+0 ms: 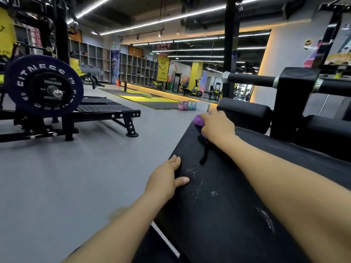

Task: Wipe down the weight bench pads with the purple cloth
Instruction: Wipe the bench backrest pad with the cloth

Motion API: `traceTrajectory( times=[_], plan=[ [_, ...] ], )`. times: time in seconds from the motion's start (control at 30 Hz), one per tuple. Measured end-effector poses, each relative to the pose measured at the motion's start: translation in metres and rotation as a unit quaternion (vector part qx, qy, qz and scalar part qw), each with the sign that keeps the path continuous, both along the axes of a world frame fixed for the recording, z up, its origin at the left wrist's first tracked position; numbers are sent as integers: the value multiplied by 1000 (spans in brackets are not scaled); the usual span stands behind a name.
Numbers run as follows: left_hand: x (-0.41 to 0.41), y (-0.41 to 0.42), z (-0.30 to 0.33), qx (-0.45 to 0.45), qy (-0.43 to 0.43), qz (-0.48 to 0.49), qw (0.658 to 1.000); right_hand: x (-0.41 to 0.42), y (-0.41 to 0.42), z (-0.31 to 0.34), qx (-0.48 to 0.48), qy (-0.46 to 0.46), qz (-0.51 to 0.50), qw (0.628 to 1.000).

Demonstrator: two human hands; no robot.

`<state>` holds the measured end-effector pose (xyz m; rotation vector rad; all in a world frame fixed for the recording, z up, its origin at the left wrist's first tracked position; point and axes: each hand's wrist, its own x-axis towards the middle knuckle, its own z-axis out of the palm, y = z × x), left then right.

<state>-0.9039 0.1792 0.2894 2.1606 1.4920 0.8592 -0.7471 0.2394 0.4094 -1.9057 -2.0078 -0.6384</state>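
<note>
While left fingers (175,164) lie flat, right fingers (207,118) clutch purple cloth (198,120) beyond "FITNESS" plate (44,90).

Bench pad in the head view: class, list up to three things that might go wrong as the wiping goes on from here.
1. The bench pad has a tear and flaking patches; the purple cloth could snag there and worsen them.
2. The right hand works at the pad's far end with the arm stretched out; pressure may be weak, so spots get missed.
3. The left hand rests right at the pad's edge and could slip off.
</note>
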Motion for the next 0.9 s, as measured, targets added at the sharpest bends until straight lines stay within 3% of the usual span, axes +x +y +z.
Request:
traceTrajectory(
  times=[0.07, 0.27, 0.37, 0.5, 0.73, 0.8, 0.9],
  plan=[
    [0, 1, 0, -2, -2, 2, 1000, -2, 3, -5, 11, 17, -15, 1000],
    [1, -2, 6, 11, 33, 7, 999, -37, -23, -49, -101, -36, 166, 980],
    [1, 0, 5, -5, 18, 2, 1000, -16, -10, -21, -88, -40, 125, 987],
    [0, 1, 2, -10, -4, -2, 1000, 4, 0, -4, 19, 31, -3, 999],
    [3, -1, 6, -14, 8, 2, 1000, -41, -26, -55, -66, -40, 154, 985],
    [3, -2, 6, -22, 3, 3, 1000, -26, -21, -38, -78, -16, 142, 987],
    [2, -1, 8, -27, 3, 0, 1000, 15, -17, -7, 4, 108, 52, 993]
  ],
)
